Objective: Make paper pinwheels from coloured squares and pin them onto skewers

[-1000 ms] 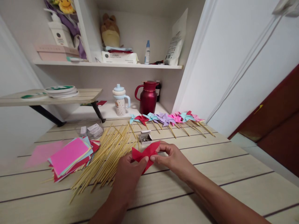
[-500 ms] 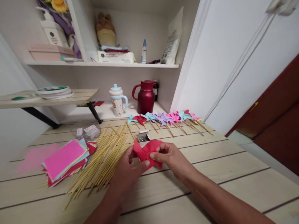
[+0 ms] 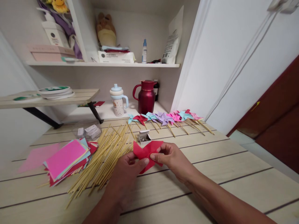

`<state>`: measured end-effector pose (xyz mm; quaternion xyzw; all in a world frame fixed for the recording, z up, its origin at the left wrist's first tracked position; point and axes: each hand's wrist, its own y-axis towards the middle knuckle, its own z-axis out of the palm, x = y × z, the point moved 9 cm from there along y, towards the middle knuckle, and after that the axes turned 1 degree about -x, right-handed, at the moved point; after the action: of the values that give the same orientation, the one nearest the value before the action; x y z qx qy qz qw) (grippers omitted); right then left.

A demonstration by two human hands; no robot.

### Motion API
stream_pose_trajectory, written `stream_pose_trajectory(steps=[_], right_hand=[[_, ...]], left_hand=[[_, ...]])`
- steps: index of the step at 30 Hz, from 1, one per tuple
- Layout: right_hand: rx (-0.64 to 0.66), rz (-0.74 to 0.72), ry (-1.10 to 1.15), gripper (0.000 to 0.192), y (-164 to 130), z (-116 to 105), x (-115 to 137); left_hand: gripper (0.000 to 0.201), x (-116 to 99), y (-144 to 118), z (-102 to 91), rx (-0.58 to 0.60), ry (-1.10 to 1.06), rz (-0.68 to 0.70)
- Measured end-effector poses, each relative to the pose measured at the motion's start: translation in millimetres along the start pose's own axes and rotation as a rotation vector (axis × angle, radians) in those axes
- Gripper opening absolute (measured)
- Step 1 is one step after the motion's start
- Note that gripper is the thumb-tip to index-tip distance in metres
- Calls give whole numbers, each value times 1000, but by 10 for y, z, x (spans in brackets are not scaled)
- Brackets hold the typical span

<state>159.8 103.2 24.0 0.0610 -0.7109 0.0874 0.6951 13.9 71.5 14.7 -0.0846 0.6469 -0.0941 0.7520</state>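
Both hands hold a folded red paper piece [image 3: 146, 151] just above the wooden table [image 3: 210, 174]. My left hand [image 3: 130, 169] pinches its lower left part with thumb and fingers. My right hand [image 3: 171, 158] pinches its right side, with the thumb near the centre. A small open box of metal pins [image 3: 144, 137] sits right behind the paper. A heap of bamboo sticks [image 3: 105, 157] lies to the left of my left hand.
A stack of coloured paper squares [image 3: 66, 157] lies at the left. A row of finished pinwheels on sticks [image 3: 168, 119] lies at the back. Behind stand a red jug [image 3: 146, 97] and a cup with a lid [image 3: 118, 100], below a cluttered shelf [image 3: 105, 64].
The red paper has been folded inward and turned slightly between the fingers. Both hands stay at the same spot. The view has shifted a little.
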Motion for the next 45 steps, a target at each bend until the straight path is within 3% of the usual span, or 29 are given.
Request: stream_pose_trajectory(steps=[10, 27, 35, 39, 45], right_hand=[[38, -49, 16, 22, -36, 57, 91], [20, 17, -21, 27, -45, 50, 7], [26, -12, -62, 26, -65, 83, 71], [43, -47, -76, 27, -54, 102, 88], [73, -95, -32, 25, -10, 82, 86]], left_hand=[[31, -27, -18, -36, -56, -21, 29], [20, -90, -65, -92, -178, 101, 61], [21, -124, -42, -126, -198, 264, 60], [17, -159, -63, -170, -267, 291, 40], [26, -83, -52, -300, -341, 236, 20]])
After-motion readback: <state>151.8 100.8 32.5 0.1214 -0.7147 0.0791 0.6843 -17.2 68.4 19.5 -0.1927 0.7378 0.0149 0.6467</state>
